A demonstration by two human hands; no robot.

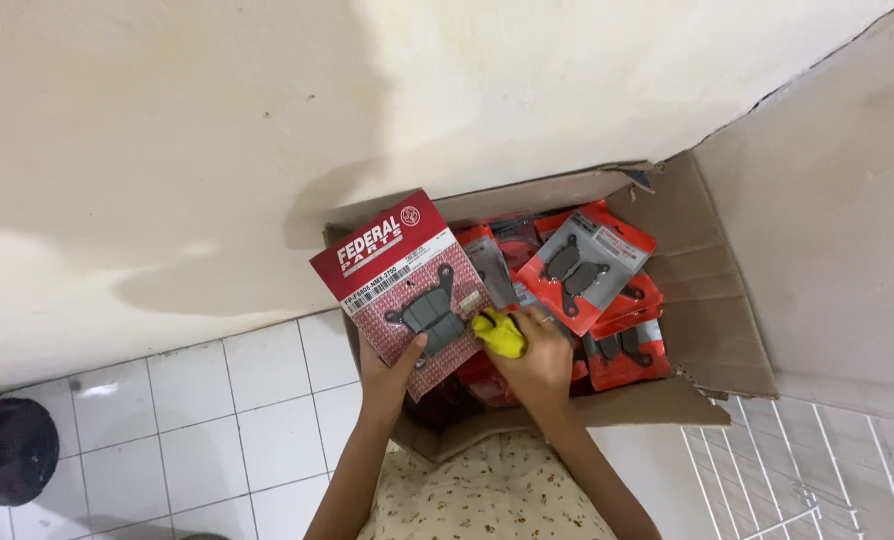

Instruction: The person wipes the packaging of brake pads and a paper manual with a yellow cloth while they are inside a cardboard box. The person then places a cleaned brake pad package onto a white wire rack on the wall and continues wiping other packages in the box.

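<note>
Head view looks straight down at a cardboard box (pixel 712 330) standing on the white tiled floor (pixel 187 420), pushed against a cream wall (pixel 167 130). The left hand (pixel 387 368) holds a red carded packet (pixel 407 285) above the box's near-left corner, thumb pressed on its face and the other fingers hidden behind the card; two dark grey brake pads (pixel 429 312) sit under its clear blister. The right hand (pixel 539 362) is closed around a yellow cloth (pixel 500 334), whose bunched end touches the packet's lower right edge, just beside the pads.

More red packets (pixel 587 265) of the same kind lie heaped in the box, leaning against its far and right walls, one of them lying on top near the far wall. A round black object (pixel 9 450) sits on the floor well apart, at the left edge of the picture.

Wiping seems to be the step in hand, judging by the cloth against the card. To do it well, the left-hand grip should stay near the card's lower edge so the blister is left free, and the thumb should brace against the cloth's push so the card does not flex or crease. Light strokes along the plastic, away from the glued rim, would be safest; the blister looks thin and could lift from the card if snagged.
</note>
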